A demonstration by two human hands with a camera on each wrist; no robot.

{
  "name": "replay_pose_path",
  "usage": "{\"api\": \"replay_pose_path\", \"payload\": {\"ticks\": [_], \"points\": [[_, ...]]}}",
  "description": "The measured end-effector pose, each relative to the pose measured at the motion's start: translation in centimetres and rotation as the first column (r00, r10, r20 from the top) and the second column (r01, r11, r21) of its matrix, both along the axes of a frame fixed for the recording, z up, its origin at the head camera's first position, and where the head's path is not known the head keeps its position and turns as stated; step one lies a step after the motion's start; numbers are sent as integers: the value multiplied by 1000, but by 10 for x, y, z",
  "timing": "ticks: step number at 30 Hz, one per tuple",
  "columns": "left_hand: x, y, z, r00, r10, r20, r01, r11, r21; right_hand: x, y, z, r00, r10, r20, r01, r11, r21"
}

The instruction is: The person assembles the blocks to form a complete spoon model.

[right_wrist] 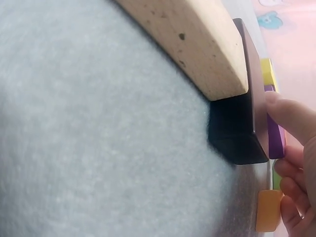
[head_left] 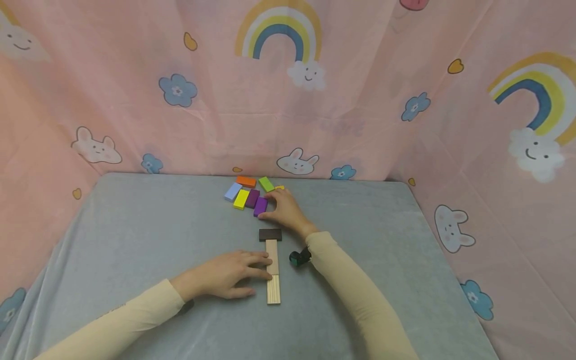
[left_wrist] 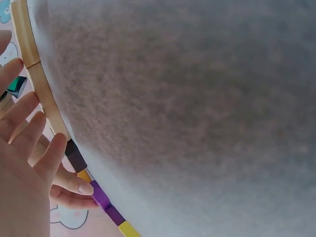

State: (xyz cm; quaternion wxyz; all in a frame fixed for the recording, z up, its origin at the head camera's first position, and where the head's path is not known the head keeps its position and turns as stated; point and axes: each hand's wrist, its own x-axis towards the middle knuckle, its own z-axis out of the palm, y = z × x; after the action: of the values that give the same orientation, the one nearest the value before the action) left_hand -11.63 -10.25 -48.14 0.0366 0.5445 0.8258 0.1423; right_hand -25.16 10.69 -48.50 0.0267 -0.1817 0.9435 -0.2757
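Two pale wooden blocks lie end to end in a line; the far one point(head_left: 272, 255) meets a dark brown block point(head_left: 270, 234) set crosswise, like a T. My left hand point(head_left: 227, 274) is spread beside this line, its fingertips at the left edge of the pale blocks. Farther back, my right hand point(head_left: 288, 212) pinches a purple block point(head_left: 260, 206) between thumb and fingers, and in the right wrist view that purple block point(right_wrist: 276, 131) shows between them. A dark plum block point(head_left: 252, 198) lies just left of it.
Around the purple block lie a yellow block point(head_left: 241, 199), a light blue block point(head_left: 233, 191), an orange block point(head_left: 246, 181) and a green block point(head_left: 266, 184). A yellow-orange block point(right_wrist: 269, 211) sits by the right fingers. Grey cloth point(head_left: 157, 225) covers the table; a printed pink curtain point(head_left: 216, 125) stands behind.
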Motion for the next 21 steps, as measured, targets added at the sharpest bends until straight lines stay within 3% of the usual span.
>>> {"api": "replay_pose_path", "payload": {"ticks": [12, 21], "points": [[0, 3, 6, 1000, 2, 12, -2, 1000, -22, 5, 0, 4, 1000, 3, -19, -4, 1000, -22], [0, 4, 6, 999, 12, 29, -12, 1000, -26, 19, 11, 17, 999, 19, -34, -21, 999, -48]]}}
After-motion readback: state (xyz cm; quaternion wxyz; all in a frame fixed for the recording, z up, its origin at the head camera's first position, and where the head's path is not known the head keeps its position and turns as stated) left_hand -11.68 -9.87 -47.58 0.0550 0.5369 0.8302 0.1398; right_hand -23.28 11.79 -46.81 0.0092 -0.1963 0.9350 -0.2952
